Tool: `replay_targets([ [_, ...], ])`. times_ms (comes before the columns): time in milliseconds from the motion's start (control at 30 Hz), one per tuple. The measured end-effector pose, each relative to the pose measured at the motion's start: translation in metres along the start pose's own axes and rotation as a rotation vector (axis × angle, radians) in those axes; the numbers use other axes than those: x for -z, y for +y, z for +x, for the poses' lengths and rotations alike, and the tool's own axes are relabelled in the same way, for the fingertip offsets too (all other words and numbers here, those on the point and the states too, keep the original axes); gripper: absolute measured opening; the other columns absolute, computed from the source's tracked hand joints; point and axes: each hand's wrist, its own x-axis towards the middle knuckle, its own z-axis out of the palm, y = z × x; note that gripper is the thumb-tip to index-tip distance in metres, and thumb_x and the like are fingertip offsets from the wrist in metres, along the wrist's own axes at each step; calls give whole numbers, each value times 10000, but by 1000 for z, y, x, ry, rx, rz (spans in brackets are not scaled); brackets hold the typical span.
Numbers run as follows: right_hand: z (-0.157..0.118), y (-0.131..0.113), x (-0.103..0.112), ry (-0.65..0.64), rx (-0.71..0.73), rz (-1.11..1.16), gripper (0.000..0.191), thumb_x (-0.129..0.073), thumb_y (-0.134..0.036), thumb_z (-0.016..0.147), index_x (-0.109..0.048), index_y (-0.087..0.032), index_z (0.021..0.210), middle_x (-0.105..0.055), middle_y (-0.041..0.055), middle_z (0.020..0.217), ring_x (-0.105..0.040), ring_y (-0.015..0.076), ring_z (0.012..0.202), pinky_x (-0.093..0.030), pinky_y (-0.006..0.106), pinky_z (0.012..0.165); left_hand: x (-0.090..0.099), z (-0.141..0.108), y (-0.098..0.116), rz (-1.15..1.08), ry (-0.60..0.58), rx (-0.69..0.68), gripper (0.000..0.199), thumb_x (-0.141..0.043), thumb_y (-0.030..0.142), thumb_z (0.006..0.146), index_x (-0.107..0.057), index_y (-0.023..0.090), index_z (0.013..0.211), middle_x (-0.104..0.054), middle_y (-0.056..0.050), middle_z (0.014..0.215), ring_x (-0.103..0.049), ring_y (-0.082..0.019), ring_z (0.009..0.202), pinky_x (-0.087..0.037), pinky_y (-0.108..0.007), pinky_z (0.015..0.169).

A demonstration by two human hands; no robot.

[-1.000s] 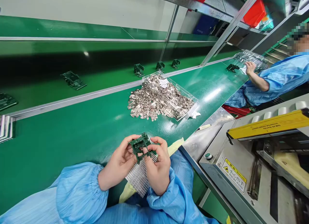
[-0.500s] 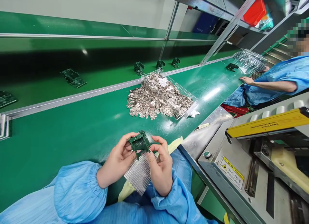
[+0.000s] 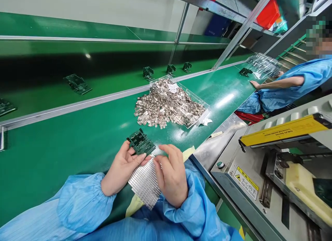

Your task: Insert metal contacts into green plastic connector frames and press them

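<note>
By the left hand, fingers closed, a green circuit board is held toward the near edge of the table, above a silver gridded sheet. Metal pieces are heaped toward the far edge. The right hand's fingers are curled beside the sheet; whether anything is gripped cannot be told.

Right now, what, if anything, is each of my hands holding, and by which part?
Your left hand holds the green circuit board by its lower-left edge. Your right hand is curled near it; whether it grips anything can't be told.
</note>
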Motion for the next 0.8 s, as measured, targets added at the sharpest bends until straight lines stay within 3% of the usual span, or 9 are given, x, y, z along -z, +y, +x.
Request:
replay_targets([
  [200,7,-7,-14,-73,62,-155,163,-462,-111,931,-597,-175,865,-626,104,1000,-526,260,972,-384,399,772,3,3,-5,-4,-6,-92,472,-818,204,655,-417,211,904,-640,14,884,-656,-128,840,-552,-205,725],
  [400,0,-3,-26,-51,-11,-145,215,-411,-180,972,-604,-157,879,-585,81,816,-509,215,758,-365,351,647,-1,1,0,-74,-28,-12,553,-820,221,645,-460,226,1065,-636,-41,1083,-645,-155,903,-533,-287,819],
  [600,-6,-5,-33,-11,-175,243,195,-402,-148,962,-591,-177,924,-569,71,856,-551,187,793,-449,301,685,2,1,-2,-116,-20,3,536,-823,172,623,-467,237,1018,-613,9,994,-613,-132,904,-511,-258,816],
  [800,-7,-8,-34,-13,-360,517,185,-440,-193,951,-618,-179,902,-583,56,843,-565,176,801,-456,293,709,-1,1,0,-157,-6,10,542,-822,119,628,-450,220,1010,-610,18,959,-626,-102,827,-535,-207,748],
])
